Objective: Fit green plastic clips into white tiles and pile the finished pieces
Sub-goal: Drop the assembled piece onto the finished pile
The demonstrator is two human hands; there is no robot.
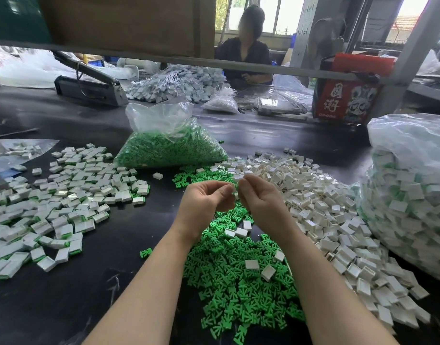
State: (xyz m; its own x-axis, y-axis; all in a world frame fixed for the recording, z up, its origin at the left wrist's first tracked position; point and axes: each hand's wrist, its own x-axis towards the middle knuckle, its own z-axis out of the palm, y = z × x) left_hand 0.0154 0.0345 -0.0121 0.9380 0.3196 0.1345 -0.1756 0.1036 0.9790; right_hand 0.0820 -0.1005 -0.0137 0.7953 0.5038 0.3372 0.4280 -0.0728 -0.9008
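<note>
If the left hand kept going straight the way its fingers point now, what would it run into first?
The left hand points rightward at the right hand, fingertips nearly meeting around a small white piece. It would likely meet that piece, then the right hand's fingers.

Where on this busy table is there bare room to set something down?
Bare black mat between the finished pile and the loose green clips, and behind the clip bag. Crowded at right: white tiles run up to the big bag.

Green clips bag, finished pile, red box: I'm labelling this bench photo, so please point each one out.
Green clips bag (169,153), head view, on the bag's filled green belly.
Finished pile (64,192), head view, mid-pile tile.
Red box (343,98), head view, printed front face.
</note>
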